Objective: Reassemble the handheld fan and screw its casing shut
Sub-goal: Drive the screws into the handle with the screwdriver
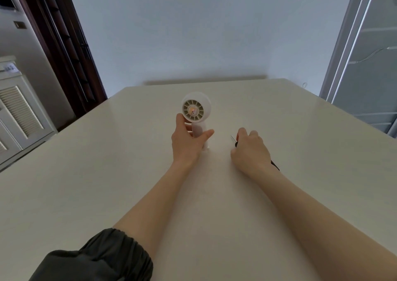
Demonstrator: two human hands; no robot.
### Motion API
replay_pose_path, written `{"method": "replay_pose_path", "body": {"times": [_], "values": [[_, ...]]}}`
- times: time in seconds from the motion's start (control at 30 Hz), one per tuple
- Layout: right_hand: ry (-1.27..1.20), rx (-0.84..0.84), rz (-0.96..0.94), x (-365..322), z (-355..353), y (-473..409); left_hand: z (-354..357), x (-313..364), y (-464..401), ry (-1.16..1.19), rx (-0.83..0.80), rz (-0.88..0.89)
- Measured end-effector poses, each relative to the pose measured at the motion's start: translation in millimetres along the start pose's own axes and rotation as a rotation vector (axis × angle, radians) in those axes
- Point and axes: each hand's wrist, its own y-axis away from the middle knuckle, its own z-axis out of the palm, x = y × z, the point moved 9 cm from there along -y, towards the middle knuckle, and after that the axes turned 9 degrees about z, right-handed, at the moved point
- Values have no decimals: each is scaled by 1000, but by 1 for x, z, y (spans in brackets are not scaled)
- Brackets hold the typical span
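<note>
A white handheld fan [196, 108] stands upright on the cream table [300, 151], its round ribbed grille facing me with a small orange glow at the hub. My left hand [188, 140] is wrapped loosely around the fan's handle, thumb on the right side, fingers behind. To the right, my right hand [250, 149] rests on the table, closed over a screwdriver [233, 139]. Its metal tip shows at the upper left of the hand, and a bit of black handle pokes out near the wrist.
The table's far edge runs along a pale wall. A dark door frame [71, 50] and a white louvred cabinet [19, 113] are off to the left. A glass-fronted frame [365, 65] stands at the right.
</note>
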Motion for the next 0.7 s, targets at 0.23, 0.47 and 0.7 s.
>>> {"method": "replay_pose_path", "body": {"times": [0.23, 0.47, 0.7], "values": [[61, 42, -66, -8, -3, 3, 8, 5, -4, -107, -65, 9], [1, 68, -246, -34, -4, 9, 11, -2, -2, -191, -92, -17], [-20, 37, -290, -43, 4, 13, 8, -1, 0, -320, -76, -15]]}}
